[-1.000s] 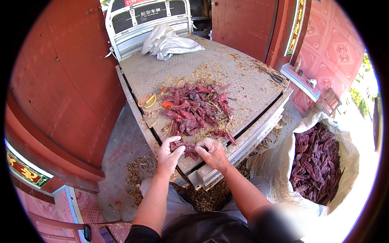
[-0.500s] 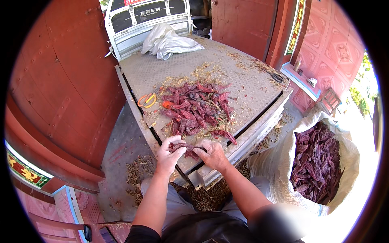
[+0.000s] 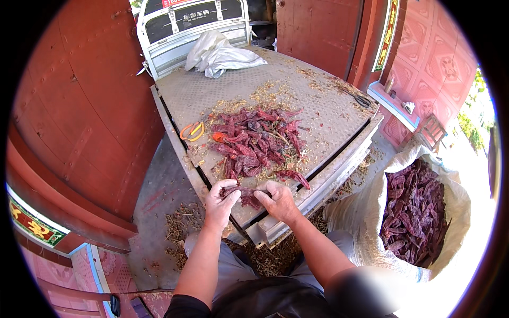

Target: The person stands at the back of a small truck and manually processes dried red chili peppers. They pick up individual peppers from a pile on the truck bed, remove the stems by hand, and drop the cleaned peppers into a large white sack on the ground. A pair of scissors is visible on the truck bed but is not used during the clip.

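Between my two hands a dark red dried chili pepper (image 3: 247, 197) is held level over the near edge of the truck bed. My left hand (image 3: 219, 199) pinches its left end, and my right hand (image 3: 278, 200) pinches its right end; both are closed, thumbs on top. Just beyond them lies a loose pile of dried chili peppers (image 3: 254, 143), wrinkled and deep red, with one brighter orange-red piece at its left side. A single chili pepper (image 3: 292, 176) lies apart at the pile's near right.
Orange-handled scissors (image 3: 192, 131) lie left of the pile, dark scissors (image 3: 358, 98) at the bed's right edge. A white sack (image 3: 220, 55) is crumpled at the far end of the metal bed (image 3: 175, 98). An open woven sack (image 3: 360, 222) of dried peppers stands at my right.
My fingers have shifted slightly on the chili pepper, and it looks flatter and more spread between them. The pile and everything around it stay as they were.
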Demonstrator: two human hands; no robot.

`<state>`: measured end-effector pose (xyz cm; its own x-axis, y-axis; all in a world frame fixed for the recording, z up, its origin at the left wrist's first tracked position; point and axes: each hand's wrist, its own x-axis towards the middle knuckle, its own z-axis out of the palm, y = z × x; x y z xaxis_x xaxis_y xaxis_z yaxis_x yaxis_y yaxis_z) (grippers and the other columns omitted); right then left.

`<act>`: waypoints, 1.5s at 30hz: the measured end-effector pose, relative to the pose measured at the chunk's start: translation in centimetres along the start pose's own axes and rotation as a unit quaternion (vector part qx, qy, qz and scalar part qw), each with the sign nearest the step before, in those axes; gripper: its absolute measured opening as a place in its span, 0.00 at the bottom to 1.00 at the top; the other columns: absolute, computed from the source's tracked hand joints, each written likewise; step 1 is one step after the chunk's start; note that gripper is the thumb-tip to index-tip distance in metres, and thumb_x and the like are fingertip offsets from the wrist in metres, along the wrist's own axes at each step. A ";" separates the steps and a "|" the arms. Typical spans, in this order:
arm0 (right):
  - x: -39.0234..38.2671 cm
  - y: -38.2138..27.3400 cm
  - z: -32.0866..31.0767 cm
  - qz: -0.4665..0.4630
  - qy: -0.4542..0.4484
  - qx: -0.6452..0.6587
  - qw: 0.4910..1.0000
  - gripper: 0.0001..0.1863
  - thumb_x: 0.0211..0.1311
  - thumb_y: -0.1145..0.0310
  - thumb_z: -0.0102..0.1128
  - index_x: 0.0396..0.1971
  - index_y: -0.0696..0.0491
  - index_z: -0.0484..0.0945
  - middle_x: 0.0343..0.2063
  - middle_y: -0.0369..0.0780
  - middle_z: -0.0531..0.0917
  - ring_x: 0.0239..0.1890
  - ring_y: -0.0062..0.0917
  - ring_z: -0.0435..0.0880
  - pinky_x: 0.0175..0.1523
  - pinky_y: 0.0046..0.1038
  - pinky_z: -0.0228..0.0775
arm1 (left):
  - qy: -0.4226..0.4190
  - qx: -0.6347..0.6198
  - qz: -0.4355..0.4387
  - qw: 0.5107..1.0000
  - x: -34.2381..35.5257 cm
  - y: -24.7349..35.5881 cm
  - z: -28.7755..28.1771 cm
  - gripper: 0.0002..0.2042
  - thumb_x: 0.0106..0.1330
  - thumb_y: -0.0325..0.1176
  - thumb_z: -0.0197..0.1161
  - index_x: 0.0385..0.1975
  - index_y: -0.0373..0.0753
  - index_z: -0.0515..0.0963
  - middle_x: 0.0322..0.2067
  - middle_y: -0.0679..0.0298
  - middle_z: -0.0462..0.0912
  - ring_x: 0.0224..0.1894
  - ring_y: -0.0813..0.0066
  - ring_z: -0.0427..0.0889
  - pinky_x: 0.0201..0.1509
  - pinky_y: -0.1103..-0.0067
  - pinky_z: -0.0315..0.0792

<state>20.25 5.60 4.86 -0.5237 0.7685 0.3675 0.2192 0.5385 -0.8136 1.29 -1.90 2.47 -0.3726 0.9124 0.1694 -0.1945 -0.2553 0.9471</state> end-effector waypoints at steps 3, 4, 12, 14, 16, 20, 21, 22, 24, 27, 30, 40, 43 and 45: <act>0.1 0.3 0.1 0.014 0.016 0.029 0.999 0.09 0.63 0.66 0.64 0.35 0.56 0.82 0.29 0.45 0.83 0.34 0.39 0.84 0.42 0.34 0.75 | 0.010 -0.044 0.001 0.999 0.0 0.6 0.3 0.17 0.64 0.23 0.67 0.52 0.34 0.75 0.41 0.64 0.81 0.38 0.78 0.82 0.43 0.79 0.80; 0.1 0.2 0.0 0.018 0.017 0.036 0.999 0.08 0.63 0.66 0.64 0.35 0.56 0.82 0.29 0.45 0.83 0.34 0.39 0.84 0.42 0.34 0.75 | 0.010 -0.049 0.003 0.999 0.0 0.6 0.3 0.16 0.64 0.23 0.67 0.51 0.34 0.76 0.40 0.64 0.81 0.38 0.78 0.82 0.43 0.79 0.79; 0.1 0.2 0.1 0.003 0.020 0.019 1.000 0.08 0.63 0.67 0.64 0.35 0.56 0.81 0.28 0.44 0.82 0.33 0.37 0.84 0.41 0.33 0.75 | 0.012 -0.043 -0.002 0.999 0.2 -0.7 -0.7 0.11 0.65 0.25 0.67 0.44 0.37 0.76 0.36 0.65 0.81 0.32 0.78 0.80 0.38 0.82 0.74; 0.1 -0.2 0.0 -0.001 0.021 0.011 1.000 0.08 0.63 0.67 0.65 0.34 0.56 0.81 0.28 0.44 0.82 0.33 0.37 0.84 0.41 0.33 0.75 | 0.012 -0.045 -0.008 0.999 0.2 -0.7 -0.8 0.11 0.65 0.25 0.67 0.45 0.37 0.77 0.36 0.65 0.81 0.32 0.78 0.80 0.38 0.82 0.74; 0.1 -0.3 0.0 -0.005 0.023 0.008 1.000 0.08 0.63 0.66 0.65 0.34 0.56 0.81 0.28 0.44 0.82 0.33 0.37 0.84 0.41 0.33 0.75 | 0.016 -0.047 -0.008 0.999 0.2 -0.7 -0.9 0.10 0.64 0.25 0.67 0.44 0.37 0.77 0.35 0.66 0.82 0.32 0.79 0.81 0.36 0.83 0.74; 0.1 0.0 0.1 -0.004 0.023 0.001 1.000 0.09 0.62 0.66 0.65 0.34 0.56 0.81 0.28 0.44 0.83 0.34 0.38 0.84 0.41 0.34 0.75 | 0.039 -0.062 0.011 0.997 0.1 0.4 0.6 0.09 0.64 0.25 0.67 0.41 0.38 0.77 0.34 0.66 0.83 0.30 0.79 0.81 0.35 0.83 0.74; 0.1 0.1 0.0 -0.004 0.023 -0.002 1.000 0.09 0.62 0.66 0.65 0.35 0.56 0.81 0.29 0.45 0.83 0.34 0.39 0.84 0.41 0.34 0.75 | 0.047 -0.069 0.019 0.996 0.1 0.7 1.1 0.09 0.64 0.25 0.67 0.41 0.38 0.77 0.34 0.66 0.83 0.30 0.79 0.81 0.35 0.83 0.75; 0.1 0.0 0.1 -0.007 0.023 -0.004 1.000 0.09 0.62 0.66 0.65 0.35 0.56 0.81 0.29 0.45 0.83 0.34 0.39 0.84 0.41 0.34 0.75 | 0.037 -0.064 0.012 0.997 0.1 0.4 0.5 0.09 0.64 0.25 0.67 0.42 0.38 0.77 0.36 0.66 0.82 0.32 0.79 0.81 0.37 0.82 0.76; 0.1 0.0 0.2 -0.013 0.021 -0.009 1.000 0.09 0.62 0.65 0.65 0.35 0.56 0.81 0.29 0.45 0.83 0.34 0.39 0.85 0.42 0.34 0.76 | 0.015 -0.056 -0.002 0.998 0.3 -0.9 -0.9 0.10 0.65 0.24 0.67 0.44 0.36 0.78 0.39 0.66 0.81 0.36 0.80 0.80 0.41 0.81 0.78; 0.1 0.3 0.3 -0.014 0.022 -0.006 1.000 0.09 0.62 0.65 0.65 0.35 0.56 0.82 0.30 0.45 0.84 0.35 0.40 0.85 0.42 0.35 0.76 | 0.002 -0.052 0.011 0.999 0.4 -1.3 -1.2 0.09 0.65 0.23 0.66 0.44 0.36 0.78 0.40 0.66 0.81 0.37 0.80 0.80 0.41 0.81 0.78; 0.1 -0.1 0.2 -0.003 0.025 0.003 1.000 0.09 0.62 0.65 0.65 0.35 0.56 0.82 0.30 0.45 0.84 0.35 0.40 0.85 0.42 0.35 0.76 | 0.000 -0.051 0.004 0.999 0.4 -1.2 -1.2 0.09 0.66 0.23 0.66 0.44 0.36 0.78 0.40 0.66 0.81 0.36 0.81 0.80 0.41 0.81 0.78; 0.1 0.1 0.2 -0.014 0.021 0.011 1.000 0.09 0.61 0.66 0.66 0.35 0.55 0.82 0.30 0.45 0.84 0.35 0.39 0.85 0.42 0.34 0.76 | 0.011 -0.025 -0.002 1.000 0.3 -0.9 -0.7 0.08 0.65 0.24 0.66 0.42 0.36 0.78 0.37 0.66 0.82 0.33 0.81 0.80 0.39 0.82 0.77; 0.1 -0.1 0.1 -0.014 0.021 0.003 1.000 0.09 0.61 0.66 0.66 0.35 0.56 0.82 0.30 0.45 0.84 0.35 0.39 0.85 0.42 0.34 0.76 | 0.010 -0.024 0.009 1.000 0.3 -0.7 -0.4 0.08 0.65 0.26 0.67 0.42 0.37 0.78 0.37 0.66 0.82 0.33 0.80 0.81 0.37 0.83 0.74; 0.1 -0.1 0.1 -0.006 0.017 0.000 1.000 0.09 0.60 0.66 0.66 0.35 0.55 0.82 0.30 0.45 0.84 0.35 0.39 0.85 0.42 0.34 0.76 | -0.003 -0.017 0.012 1.000 0.2 -0.6 -0.4 0.08 0.65 0.26 0.67 0.42 0.36 0.78 0.37 0.66 0.82 0.33 0.80 0.80 0.37 0.83 0.74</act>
<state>20.10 5.59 4.96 -0.4986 0.7730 0.3922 0.2138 0.5482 -0.8086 0.97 -1.67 1.82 -0.3724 0.9077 0.1937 -0.2168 -0.2880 0.9328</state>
